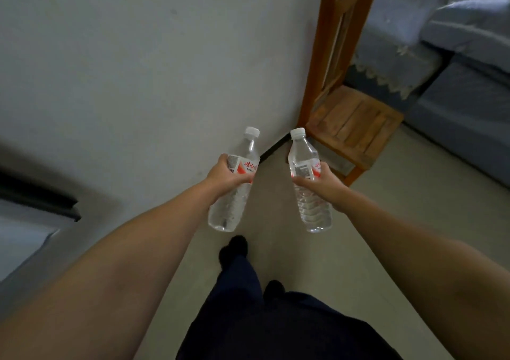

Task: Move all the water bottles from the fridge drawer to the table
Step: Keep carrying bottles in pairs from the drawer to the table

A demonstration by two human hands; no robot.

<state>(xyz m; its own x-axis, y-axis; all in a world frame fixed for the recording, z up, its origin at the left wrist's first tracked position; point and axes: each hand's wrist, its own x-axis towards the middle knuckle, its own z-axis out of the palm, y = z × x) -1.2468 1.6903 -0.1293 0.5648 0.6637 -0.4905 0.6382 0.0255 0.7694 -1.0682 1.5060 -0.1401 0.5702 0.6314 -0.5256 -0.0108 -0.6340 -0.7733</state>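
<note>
Mid-carry, judging by the scene: two water bottles were out of the drawer and in the air, neither set down yet, and no table was in view, so delivery was still to come. How many bottles remained in the drawer could not be told; a blurred white appliance edge with a dark seal (41,202) at lower left may have been the fridge, but its inside was not visible. The left hand (225,176) was wrapped around the label band of the left bottle (234,183), fingers closed on it, thumb side up. The right hand (321,183) gripped the right bottle (306,185) the same way at its label, fingers curled around it from the right. Both bottles were held out in front at about the same height, well apart from each other, caps pointing away from the person, tilted slightly outward at the base. Look of the bottles: clear ribbed plastic, white screw caps on, white label with red print and a code patch, full or nearly full of clear liquid, some condensation or droplets likely on the lower body. Below them the grey floor (386,221), dark trousers and dark-socked feet. A wooden chair (350,116) stood against the wall ahead right, with a blue-grey sofa (463,105) beyond it. Left to do, as judged: reach the table, stand both bottles, go back for any others.
</note>
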